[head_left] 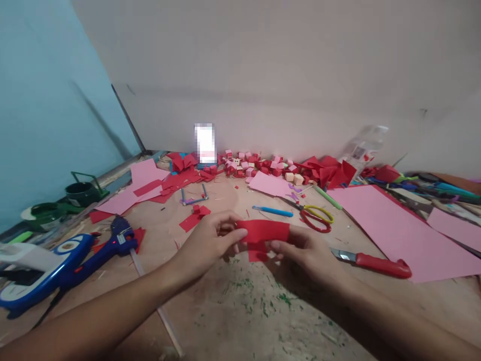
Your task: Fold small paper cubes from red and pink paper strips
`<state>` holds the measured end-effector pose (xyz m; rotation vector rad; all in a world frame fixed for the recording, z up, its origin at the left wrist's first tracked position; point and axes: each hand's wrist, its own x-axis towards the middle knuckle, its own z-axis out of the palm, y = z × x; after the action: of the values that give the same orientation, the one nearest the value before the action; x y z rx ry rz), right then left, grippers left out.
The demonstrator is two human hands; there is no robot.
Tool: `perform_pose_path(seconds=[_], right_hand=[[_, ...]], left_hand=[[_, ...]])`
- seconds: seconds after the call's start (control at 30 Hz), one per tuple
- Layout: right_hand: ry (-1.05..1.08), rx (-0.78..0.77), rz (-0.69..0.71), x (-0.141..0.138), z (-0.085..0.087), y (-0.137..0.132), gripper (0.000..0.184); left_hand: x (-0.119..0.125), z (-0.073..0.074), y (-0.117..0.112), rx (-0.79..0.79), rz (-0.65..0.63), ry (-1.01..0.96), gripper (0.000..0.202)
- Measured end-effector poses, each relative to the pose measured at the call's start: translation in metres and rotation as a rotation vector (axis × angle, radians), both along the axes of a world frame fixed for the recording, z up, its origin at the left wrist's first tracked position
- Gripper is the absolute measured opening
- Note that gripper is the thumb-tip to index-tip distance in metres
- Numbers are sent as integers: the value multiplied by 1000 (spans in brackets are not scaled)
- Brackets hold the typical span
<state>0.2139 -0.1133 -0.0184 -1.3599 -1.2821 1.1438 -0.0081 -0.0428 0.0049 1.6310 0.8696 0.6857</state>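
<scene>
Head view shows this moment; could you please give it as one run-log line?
left hand: holds red paper | right hand: holds red paper | scissors: on table | knife: right of right hand

Two hands (215,235), one pair of scissors (317,228), one red-handled knife (383,264), one glue gun (119,239), one clear bottle (365,146)

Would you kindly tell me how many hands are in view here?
2: the left hand at the left end of the red paper, the right hand at its right end. No others show.
</scene>
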Motion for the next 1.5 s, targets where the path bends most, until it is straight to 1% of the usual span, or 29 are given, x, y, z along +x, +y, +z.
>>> perform_pose_path(seconds=[0.03, 0.1, 0.2, 0.27, 0.3, 0.33, 0.4, 0.47, 0.5, 0.53, 0.6, 0.73, 0.83, 0.93, 1.07, 1.17, 1.23, 1.3, 1.4, 1.5], right_hand=[[81, -39, -30, 3, -2, 1, 28], [225, -104, -56, 6, -4, 4, 30], [363, -149, 0, 4, -4, 5, 32], [418, -154, 4, -1, -2, 4, 31], [436, -154, -10, -3, -2, 3, 30], [448, -154, -21, -5, -1, 2, 29], [463, -155, -28, -8, 0, 0, 30], [460, -151, -18, -9, 1, -1, 31], [448, -148, -8, -9, 1, -2, 32], [430, -146, 3, -10, 2, -2, 32], [392, -142, 23, -10, 3, -3, 33], [364, -145, 43, -10, 3, -3, 35], [342, -111, 62, -9, 3, -3, 35], [293, -60, 74, -9, 5, -4, 32], [267, -74, 53, -11, 6, -6, 25], [250, -64, 30, -12, 3, -9, 29], [244, -58, 18, -12, 2, -10, 30], [233, -52, 11, -12, 2, -10, 32], [217, -49, 7, -11, 4, -10, 32], [220, -50, 11, -9, 4, -9, 30]], left_hand=[[1, -2, 2, -91, 10, -38, 22], [1, -7, 5, -189, 26, -79, 27], [0, -7, 7, -248, 13, -93, 34], [-1, -3, 7, -217, -9, -31, 35], [-2, -1, 6, -148, -1, 20, 36], [-3, 1, 5, -37, 12, 72, 39], [-5, 3, 5, 286, 10, 153, 49], [-7, 1, 4, 590, -55, 203, 61], [-7, -1, 4, 692, -94, 228, 64], [-8, -3, 4, 759, -117, 252, 63], [-8, -7, 4, 814, -110, 292, 54], [-7, -12, 3, 858, -70, 306, 36], [-7, -13, 3, 926, -71, 286, 28], [-7, -14, 3, 986, -83, 244, 25], [-8, -14, 1, 1000, -135, 200, 24], [-8, -12, -1, 942, -161, 187, 26], [-7, -9, -1, 850, -151, 216, 35], [-6, -5, -1, 730, -173, 272, 41], [-3, 2, -1, 530, -275, 336, 28], [-1, 4, 0, 405, -301, 318, 25]])
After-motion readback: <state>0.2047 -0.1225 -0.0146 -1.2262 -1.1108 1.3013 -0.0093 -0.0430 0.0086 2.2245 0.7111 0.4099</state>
